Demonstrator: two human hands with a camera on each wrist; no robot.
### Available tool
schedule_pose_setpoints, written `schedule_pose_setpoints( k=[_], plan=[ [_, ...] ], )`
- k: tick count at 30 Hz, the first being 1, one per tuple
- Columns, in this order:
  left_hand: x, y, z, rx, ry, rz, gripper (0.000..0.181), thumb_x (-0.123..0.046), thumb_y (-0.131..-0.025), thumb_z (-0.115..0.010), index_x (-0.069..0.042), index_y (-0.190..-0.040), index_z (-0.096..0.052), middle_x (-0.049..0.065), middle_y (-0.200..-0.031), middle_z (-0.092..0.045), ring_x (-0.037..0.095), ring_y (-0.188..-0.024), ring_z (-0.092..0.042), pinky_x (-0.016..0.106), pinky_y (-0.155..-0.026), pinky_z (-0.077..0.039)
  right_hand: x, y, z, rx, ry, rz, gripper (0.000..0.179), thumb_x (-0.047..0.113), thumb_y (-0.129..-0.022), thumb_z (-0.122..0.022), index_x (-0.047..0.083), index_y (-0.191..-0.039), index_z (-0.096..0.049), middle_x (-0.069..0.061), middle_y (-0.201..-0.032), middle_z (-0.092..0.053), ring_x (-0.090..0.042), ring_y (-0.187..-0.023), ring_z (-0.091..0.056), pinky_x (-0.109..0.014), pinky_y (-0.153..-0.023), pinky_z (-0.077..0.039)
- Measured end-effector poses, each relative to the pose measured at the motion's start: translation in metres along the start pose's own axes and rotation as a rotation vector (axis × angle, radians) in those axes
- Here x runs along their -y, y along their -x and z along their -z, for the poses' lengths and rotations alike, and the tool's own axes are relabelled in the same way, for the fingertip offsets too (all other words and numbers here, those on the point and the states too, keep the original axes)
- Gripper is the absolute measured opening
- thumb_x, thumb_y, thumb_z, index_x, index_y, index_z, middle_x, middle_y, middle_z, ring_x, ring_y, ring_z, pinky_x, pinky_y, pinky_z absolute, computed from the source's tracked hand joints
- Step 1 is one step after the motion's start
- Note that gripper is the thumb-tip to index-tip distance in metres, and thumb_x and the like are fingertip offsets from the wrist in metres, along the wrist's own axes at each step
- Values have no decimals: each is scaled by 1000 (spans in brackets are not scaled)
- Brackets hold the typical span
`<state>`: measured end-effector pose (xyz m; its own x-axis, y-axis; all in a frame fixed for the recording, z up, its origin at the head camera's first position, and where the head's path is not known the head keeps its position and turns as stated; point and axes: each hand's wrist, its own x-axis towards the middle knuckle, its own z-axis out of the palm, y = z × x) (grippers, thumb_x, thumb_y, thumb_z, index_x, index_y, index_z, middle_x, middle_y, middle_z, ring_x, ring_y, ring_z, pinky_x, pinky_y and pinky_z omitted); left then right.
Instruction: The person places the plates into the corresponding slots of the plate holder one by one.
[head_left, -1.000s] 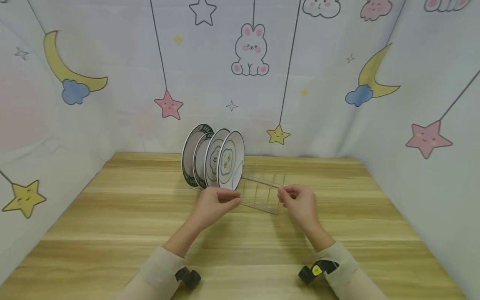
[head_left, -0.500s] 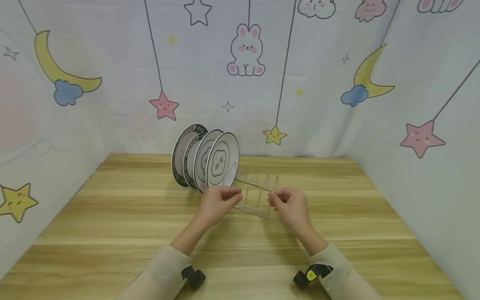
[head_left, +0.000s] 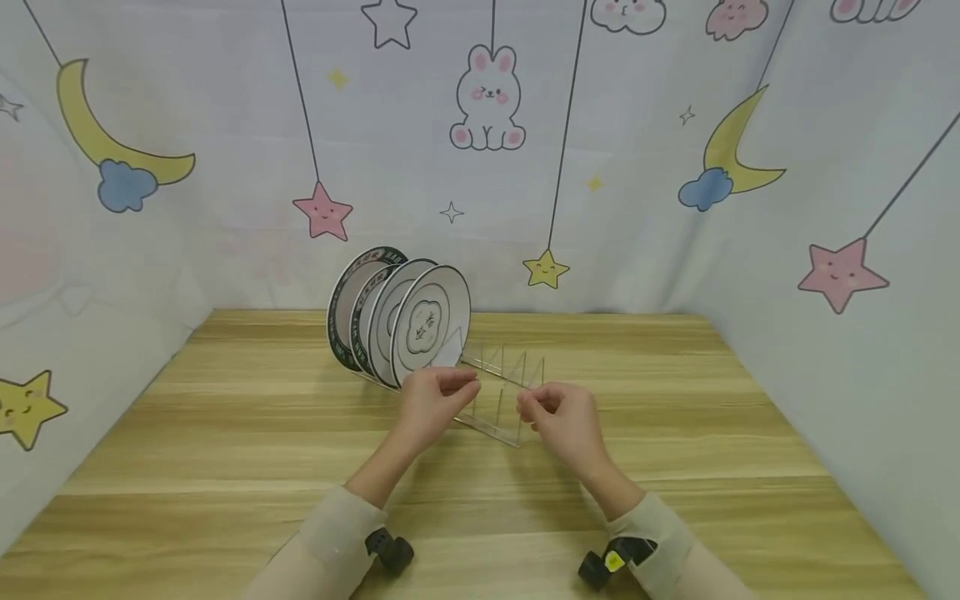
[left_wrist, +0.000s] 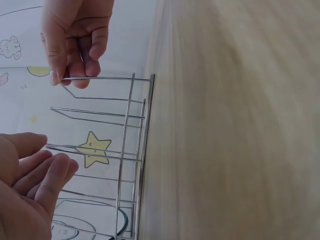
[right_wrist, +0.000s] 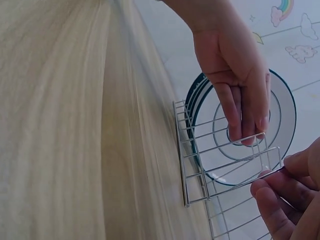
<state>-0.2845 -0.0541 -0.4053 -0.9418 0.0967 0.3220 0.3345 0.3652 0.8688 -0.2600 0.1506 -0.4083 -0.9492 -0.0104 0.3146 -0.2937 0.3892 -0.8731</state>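
A wire dish rack (head_left: 487, 428) stands on the table, slanting from back left to front right. Several round plates (head_left: 431, 325) lean upright in its left part. The front plate is white with a lettered centre; those behind have dark green patterned rims. My left hand (head_left: 433, 408) pinches the top of a wire divider near the rack's middle, beside the front plate. At the rack's right end, my right hand (head_left: 570, 421) pinches the end wire (right_wrist: 235, 186) between thumb and fingers. The left wrist view shows bare dividers (left_wrist: 95, 112) between the two hands.
The wood-grain table (head_left: 675, 467) extends around the rack. Behind it hangs a pale cloth wall (head_left: 420, 167) printed with stars, moons and a rabbit. Both forearms wear light sleeves with small black devices (head_left: 390, 550) at the wrists.
The rack has turned: its right end swung left and toward me, and the plates face me more. My right hand moved left and nearer with it; my left hand has barely shifted.
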Motion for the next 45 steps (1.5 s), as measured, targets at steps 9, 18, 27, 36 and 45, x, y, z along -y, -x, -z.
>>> schedule_pose_setpoints(
  k=[9, 18, 27, 36, 45],
  plan=[
    [1, -1, 2, -20, -26, 56, 12, -14, -88, -75, -7, -97, -78, 3, -88, -75, 14, -77, -71, 27, -68, -60, 1, 3, -6, 35, -26, 23, 15, 9, -92, -71, 3, -79, -74, -6, -72, -71, -36, -70, -69, -27, -56, -59],
    [3, -1, 3, -21, -20, 69, 9, -14, -88, -75, -8, -93, -78, 2, -84, -75, 18, -71, -70, 26, -63, -59, 0, 1, -5, 86, -85, -45, 15, 12, -93, -71, -1, -85, -74, -10, -77, -72, -34, -74, -70, -31, -59, -61],
    [3, -2, 5, -12, -32, 66, 8, -18, -89, -75, -10, -92, -78, -2, -82, -74, 13, -71, -69, 27, -62, -59, -3, -8, 8, 186, -152, -122, 16, 13, -92, -72, -3, -92, -75, -13, -84, -73, -26, -80, -72, -35, -66, -62],
    [3, -3, 5, 7, -22, 76, 10, -18, -90, -74, -9, -93, -78, -1, -83, -74, 23, -76, -71, 27, -62, -59, -4, -19, 28, 103, -188, -145, 20, 12, -95, -68, -6, -100, -71, -14, -92, -74, -24, -83, -71, -33, -68, -62],
    [4, -2, 5, 19, -23, 89, 9, -18, -90, -74, -10, -93, -78, -1, -83, -74, 24, -77, -72, 27, -62, -60, -11, -32, 47, -6, -171, -174, 23, 15, -97, -65, -3, -110, -69, -16, -102, -73, -26, -90, -71, -31, -70, -62]
  ],
)
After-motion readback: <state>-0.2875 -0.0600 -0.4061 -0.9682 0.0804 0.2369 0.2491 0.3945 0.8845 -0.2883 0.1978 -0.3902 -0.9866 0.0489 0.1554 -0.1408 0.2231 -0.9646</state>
